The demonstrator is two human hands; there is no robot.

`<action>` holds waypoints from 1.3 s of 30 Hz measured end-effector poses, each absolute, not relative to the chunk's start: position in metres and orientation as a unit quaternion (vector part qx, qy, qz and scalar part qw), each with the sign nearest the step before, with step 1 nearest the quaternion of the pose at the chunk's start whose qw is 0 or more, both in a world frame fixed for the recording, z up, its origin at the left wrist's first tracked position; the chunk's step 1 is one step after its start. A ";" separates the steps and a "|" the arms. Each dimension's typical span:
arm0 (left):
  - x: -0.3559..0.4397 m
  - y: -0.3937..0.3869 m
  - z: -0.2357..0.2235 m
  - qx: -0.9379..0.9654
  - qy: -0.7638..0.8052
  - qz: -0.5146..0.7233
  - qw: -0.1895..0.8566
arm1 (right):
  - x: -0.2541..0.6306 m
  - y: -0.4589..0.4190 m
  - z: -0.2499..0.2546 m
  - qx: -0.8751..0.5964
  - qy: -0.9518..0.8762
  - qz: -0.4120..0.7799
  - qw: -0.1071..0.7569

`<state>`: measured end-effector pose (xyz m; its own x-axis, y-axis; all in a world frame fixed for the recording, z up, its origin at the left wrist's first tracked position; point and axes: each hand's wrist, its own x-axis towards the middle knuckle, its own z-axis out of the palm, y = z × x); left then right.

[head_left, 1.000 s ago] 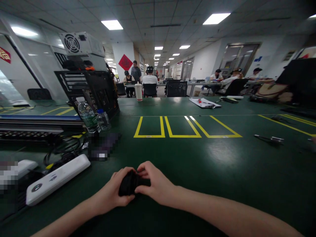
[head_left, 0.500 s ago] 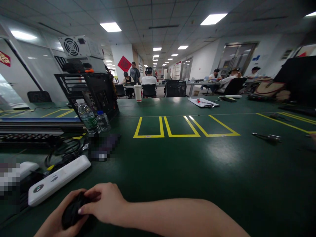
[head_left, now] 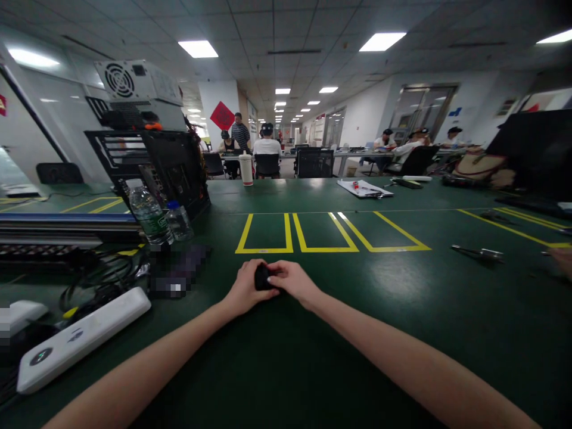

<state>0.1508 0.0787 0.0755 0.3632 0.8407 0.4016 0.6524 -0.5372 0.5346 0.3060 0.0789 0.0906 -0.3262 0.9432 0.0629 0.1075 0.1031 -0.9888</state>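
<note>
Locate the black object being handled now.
In the head view, the black object is just left of centre, held between the left hand and the right hand, below the leftmost central yellow outline.

Can't make out what the small black object [head_left: 261,278] nearer than the clipboard [head_left: 350,187] is, since the left hand [head_left: 243,287] and right hand [head_left: 294,281] cover most of it. Red bits on the clipboard are too tiny to ID. Right of the clipboard and nearer, there's a blurry metal tool [head_left: 479,254], plus another person's hand [head_left: 563,260] smeared and chopped by the edge. Far left of it, a dark flat item [head_left: 179,273] is pixelated and a white object [head_left: 22,313] is cut off.
</note>
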 end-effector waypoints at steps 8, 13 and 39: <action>0.211 0.120 0.086 0.884 0.362 0.281 0.095 | 0.376 0.102 0.077 -0.386 -0.639 0.478 0.463; 0.205 0.108 0.091 0.898 0.354 0.245 0.091 | 0.375 0.092 0.073 -0.358 -0.650 0.480 0.468; 0.200 0.118 0.080 0.895 0.356 0.258 0.083 | 0.378 0.094 0.077 -0.377 -0.671 0.467 0.435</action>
